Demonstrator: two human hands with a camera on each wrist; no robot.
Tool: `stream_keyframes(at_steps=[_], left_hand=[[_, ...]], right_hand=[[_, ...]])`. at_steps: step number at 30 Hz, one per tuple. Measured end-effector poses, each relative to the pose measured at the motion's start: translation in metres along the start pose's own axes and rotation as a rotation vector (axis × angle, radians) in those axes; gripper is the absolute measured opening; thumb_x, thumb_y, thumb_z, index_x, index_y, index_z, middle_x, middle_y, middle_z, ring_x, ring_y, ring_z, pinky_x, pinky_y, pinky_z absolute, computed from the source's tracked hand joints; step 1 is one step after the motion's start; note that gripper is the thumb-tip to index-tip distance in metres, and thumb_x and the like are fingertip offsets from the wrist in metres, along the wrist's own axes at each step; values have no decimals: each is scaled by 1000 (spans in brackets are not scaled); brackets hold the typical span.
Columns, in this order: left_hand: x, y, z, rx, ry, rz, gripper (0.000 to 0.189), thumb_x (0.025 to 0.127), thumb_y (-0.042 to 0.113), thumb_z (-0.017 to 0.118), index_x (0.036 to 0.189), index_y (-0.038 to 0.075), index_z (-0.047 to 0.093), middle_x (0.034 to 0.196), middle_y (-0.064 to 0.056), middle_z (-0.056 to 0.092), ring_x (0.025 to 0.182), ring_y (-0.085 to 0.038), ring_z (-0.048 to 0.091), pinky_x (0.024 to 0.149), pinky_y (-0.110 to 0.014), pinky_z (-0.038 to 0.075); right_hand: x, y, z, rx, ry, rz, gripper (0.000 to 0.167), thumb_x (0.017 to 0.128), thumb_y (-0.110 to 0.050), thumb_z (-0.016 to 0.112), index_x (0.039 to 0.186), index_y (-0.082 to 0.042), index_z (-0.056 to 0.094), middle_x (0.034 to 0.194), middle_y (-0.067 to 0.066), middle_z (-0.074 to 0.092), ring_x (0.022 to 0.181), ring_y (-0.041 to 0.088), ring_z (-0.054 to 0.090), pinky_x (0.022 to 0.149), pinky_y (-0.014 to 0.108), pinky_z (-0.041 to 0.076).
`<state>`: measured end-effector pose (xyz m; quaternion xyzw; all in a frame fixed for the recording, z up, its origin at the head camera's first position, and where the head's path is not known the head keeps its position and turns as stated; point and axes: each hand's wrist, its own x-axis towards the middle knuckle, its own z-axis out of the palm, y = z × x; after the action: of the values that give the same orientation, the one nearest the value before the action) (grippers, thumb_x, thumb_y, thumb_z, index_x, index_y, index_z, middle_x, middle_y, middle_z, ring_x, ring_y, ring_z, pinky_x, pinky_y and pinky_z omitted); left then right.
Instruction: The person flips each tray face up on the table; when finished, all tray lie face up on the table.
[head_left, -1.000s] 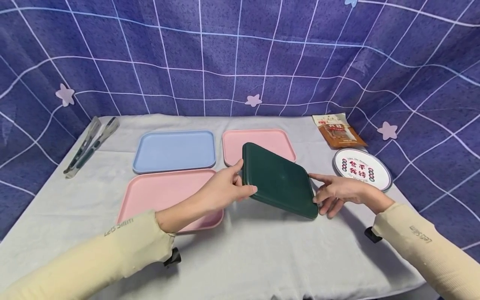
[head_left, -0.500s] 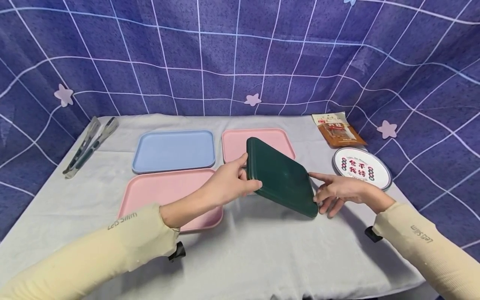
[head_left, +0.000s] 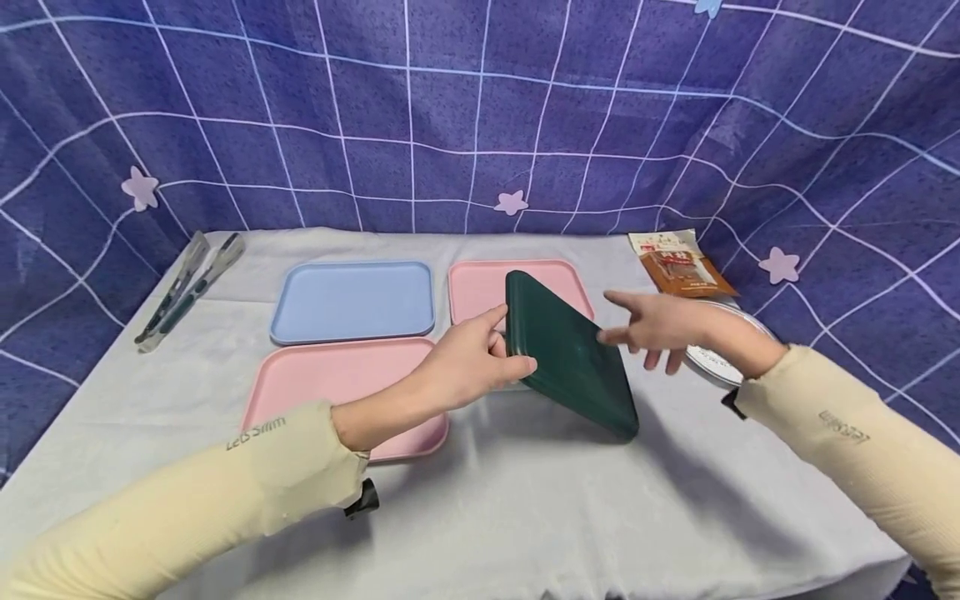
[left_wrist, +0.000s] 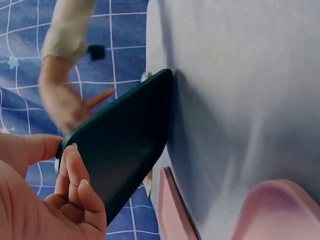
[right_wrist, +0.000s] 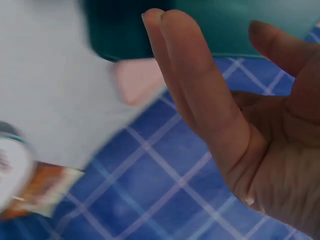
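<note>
My left hand (head_left: 476, 358) pinches the left edge of a dark green tray (head_left: 573, 358), thumb on one face and fingers on the other. The tray is tilted, its left side raised and its right end low at the white tablecloth. In the left wrist view, that far end of the tray (left_wrist: 125, 135) seems to touch the cloth. My right hand (head_left: 656, 322) hovers by the tray's upper right side with fingers extended, holding nothing. Whether a fingertip touches the tray, I cannot tell. In the right wrist view, the right hand's fingers (right_wrist: 195, 65) are spread from the thumb.
A blue tray (head_left: 352, 302) and a pink tray (head_left: 322, 379) lie at the left. Another pink tray (head_left: 480, 287) sits behind the green one. Tongs (head_left: 187, 287) lie far left. A snack packet (head_left: 682, 265) and a partly covered white plate (head_left: 712, 362) are at the right.
My right hand has left the tray's right edge and moved up and slightly left. My left hand has shifted right and raised the tray's left side, so the tray stands steeper.
</note>
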<state>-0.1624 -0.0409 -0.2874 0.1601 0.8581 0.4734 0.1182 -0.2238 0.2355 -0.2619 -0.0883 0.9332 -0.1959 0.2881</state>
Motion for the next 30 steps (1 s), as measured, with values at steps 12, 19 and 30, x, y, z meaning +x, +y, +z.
stream_keyframes(at_steps=[12,19,30], left_hand=[[0,4,4,83,120,40,68,88,33,74,147,10,48,81,4,67,69,-12,60,75,-30,50],[-1,10,6,73,162,54,62,89,31,73,143,8,51,79,4,66,68,-12,59,79,-32,50],[0,14,12,40,177,71,60,92,30,69,143,5,49,77,3,65,66,-14,58,75,-31,47]], right_hand=[[17,-89,-15,55,-23,-45,70,100,-62,43,154,-19,31,111,22,62,84,34,73,62,44,61],[22,-113,-19,-33,-4,37,58,99,-62,45,120,-8,48,109,23,58,81,36,73,62,43,61],[28,-128,-18,-117,1,125,52,97,-49,49,118,-1,50,106,22,59,74,35,75,59,39,61]])
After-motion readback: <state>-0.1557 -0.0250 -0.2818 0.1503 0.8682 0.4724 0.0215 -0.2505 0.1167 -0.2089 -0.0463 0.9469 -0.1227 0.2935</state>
